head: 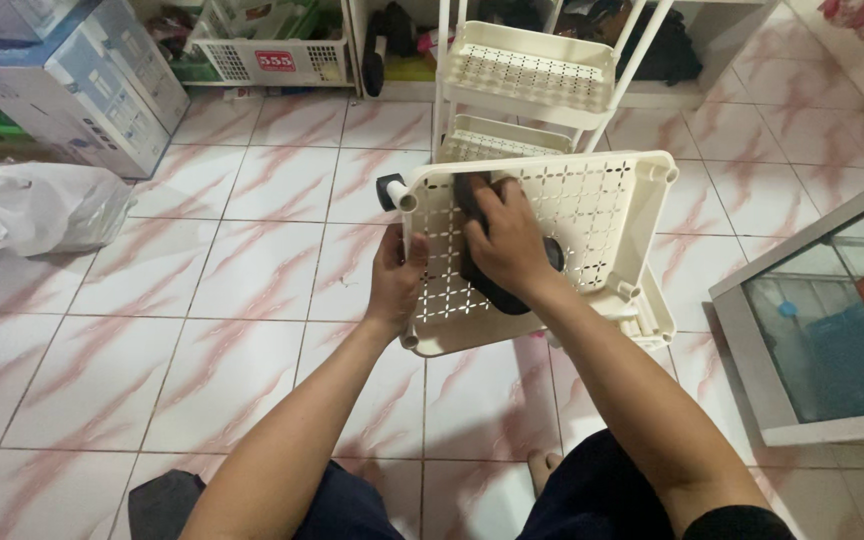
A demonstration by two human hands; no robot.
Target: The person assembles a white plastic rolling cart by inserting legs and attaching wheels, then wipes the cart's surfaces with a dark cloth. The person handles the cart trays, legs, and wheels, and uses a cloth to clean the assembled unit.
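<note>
Bare forearms, a black sleeve edge — dark navy trousers, bare toes.

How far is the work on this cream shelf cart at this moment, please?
Done: the rack behind already stands with two trays on white poles. In hand: the left hand holds the edge of a loose tray, turned up, and the right hand presses a dark tool on it. One black wheel sits at a corner. Left: this tray is not yet joined to the rack.

Cream perforated tray point(592, 200); pink-veined tiles point(252, 270)
</note>
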